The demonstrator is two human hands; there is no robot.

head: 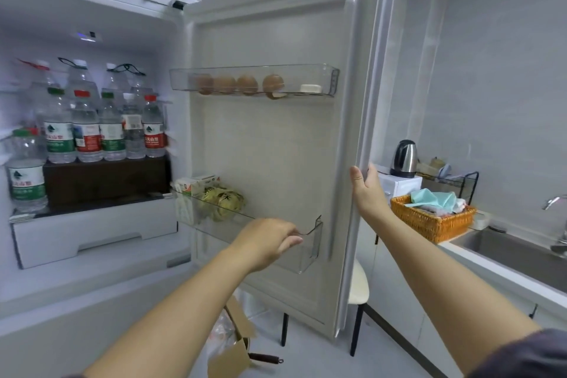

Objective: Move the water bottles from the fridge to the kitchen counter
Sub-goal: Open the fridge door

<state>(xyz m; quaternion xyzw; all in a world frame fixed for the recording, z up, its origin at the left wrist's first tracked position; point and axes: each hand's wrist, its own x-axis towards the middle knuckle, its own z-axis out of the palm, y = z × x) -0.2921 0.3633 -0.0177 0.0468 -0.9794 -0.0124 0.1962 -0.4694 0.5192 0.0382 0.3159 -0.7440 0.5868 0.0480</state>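
Observation:
The fridge stands open at the left. Several clear water bottles (87, 126) with red and green caps stand in a row on a dark box inside; bigger bottles stand behind them. One more large bottle (27, 173) stands at the far left. The fridge door (276, 147) is swung wide. My right hand (368, 190) grips the door's outer edge, thumb on the inner face. My left hand (267, 242) hovers in front of the lower door shelf with loosely curled fingers and holds nothing. The kitchen counter (503, 270) runs along the right.
Eggs (239, 84) lie in the upper door shelf; cartons and a bag fill the lower shelf (214, 196). On the counter stand a kettle (404, 159), an orange basket (429, 219) and a sink (518, 252). A stool (357, 288) and cardboard box (233, 350) sit on the floor.

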